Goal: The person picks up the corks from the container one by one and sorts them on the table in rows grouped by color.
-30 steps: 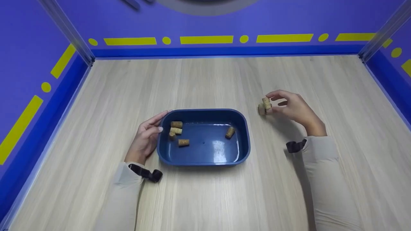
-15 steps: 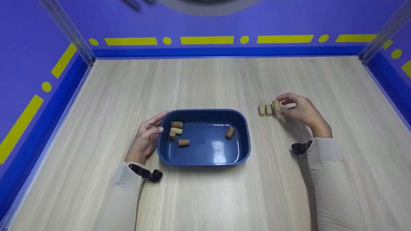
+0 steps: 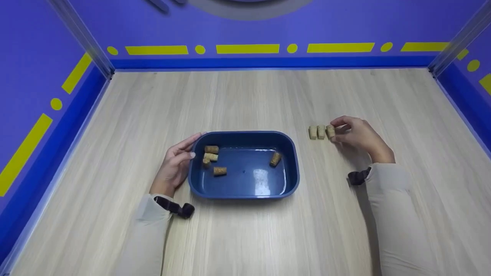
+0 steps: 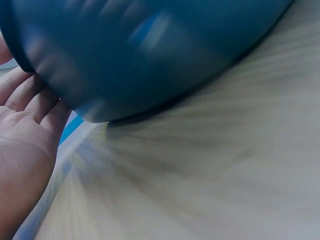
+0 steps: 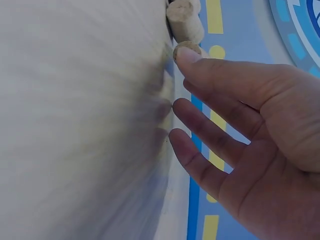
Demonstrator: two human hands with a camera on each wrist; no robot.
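My left hand (image 3: 174, 165) grips the left end of a dark blue plastic tub (image 3: 245, 195), thumb at the rim and fingers along the outer wall. The left wrist view shows those fingers against the tub's side (image 4: 140, 65). Off to the tub's right, my right hand (image 3: 358, 136) pinches a wine cork (image 3: 330, 132) between thumb and fingertips, down at the table. Beside it on the left stand two more corks, one nearer (image 3: 321, 132) and one farther (image 3: 312, 132), forming a short row. In the right wrist view the thumb covers part of the pinched cork (image 5: 186, 50).
Inside the tub, several corks gather at the left, including a brown one (image 3: 220, 171), and another cork (image 3: 275, 159) lies tilted at the right. Purple-blue panels with yellow marks (image 3: 247, 49) border the wooden table (image 3: 245, 237) at the back and sides.
My right hand has moved right with a cork, away from the other two, then lowered it to the table at the row's right end. The left hand and tub stay put.
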